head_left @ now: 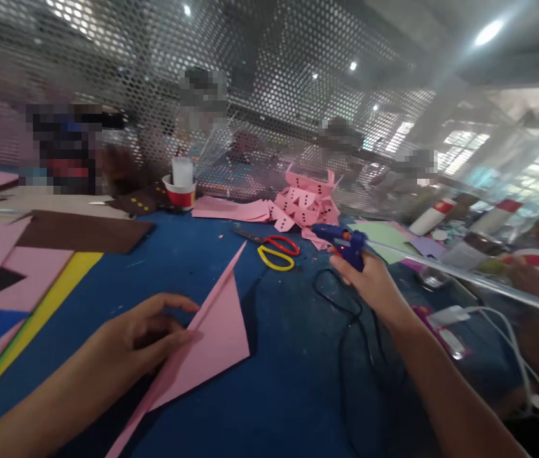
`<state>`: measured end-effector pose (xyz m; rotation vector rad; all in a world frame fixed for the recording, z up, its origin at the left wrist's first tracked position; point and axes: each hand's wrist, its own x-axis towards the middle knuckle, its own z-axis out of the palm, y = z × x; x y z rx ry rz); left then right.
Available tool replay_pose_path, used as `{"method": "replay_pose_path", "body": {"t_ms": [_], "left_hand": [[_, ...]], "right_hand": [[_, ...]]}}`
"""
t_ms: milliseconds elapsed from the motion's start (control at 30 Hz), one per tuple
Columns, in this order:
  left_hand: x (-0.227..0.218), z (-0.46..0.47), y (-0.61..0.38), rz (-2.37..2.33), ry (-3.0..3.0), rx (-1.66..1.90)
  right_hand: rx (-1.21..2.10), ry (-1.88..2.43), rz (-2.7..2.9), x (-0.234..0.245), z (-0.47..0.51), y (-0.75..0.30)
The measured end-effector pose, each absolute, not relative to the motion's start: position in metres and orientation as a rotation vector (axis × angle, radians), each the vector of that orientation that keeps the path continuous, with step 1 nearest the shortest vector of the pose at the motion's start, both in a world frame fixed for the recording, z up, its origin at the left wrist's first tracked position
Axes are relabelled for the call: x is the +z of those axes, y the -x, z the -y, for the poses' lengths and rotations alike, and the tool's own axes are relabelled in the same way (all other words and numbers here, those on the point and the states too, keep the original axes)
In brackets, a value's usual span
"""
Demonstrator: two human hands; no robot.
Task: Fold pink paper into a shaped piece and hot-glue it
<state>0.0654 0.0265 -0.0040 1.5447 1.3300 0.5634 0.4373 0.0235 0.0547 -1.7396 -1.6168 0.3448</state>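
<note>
pinching pink sheet (214, 343) in left grip (147, 334), right grip (371, 283) wrapped around glue gun (356, 247)

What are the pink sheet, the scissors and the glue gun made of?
Pink sheet: matte, probably card or thin foam; its surface is dull and its straight edges hold their shape.
Scissors: apparently dark metal blades, going by their thin, tapering form; the bright, evenly coloured red and yellow handles suggest plastic.
Glue gun: likely hard plastic, with a smooth, moulded-looking blue body.
</note>
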Motion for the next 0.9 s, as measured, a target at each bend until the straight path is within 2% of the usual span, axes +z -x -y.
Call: {"method": "replay_pose_path", "body": {"t_ms": [167,500,733,900], "left_hand": [[0.003,-0.018,-0.07,-1.222,-1.575,0.524],[0.008,0.001,-0.085,-1.053,-1.704,0.431],[0.01,0.008,-0.089,-1.197,-2.004,0.435],[0.007,0.01,-0.082,-1.229,-2.208,0.379]], "right_hand": [[0.816,1.393,1.705,0.034,-0.007,-0.383],[1.35,0.989,1.582,0.025,0.017,-0.335],[1.419,1.02,1.576,0.012,0.018,-0.327],[1.272,1.108,1.727,0.009,0.017,-0.328]]}}
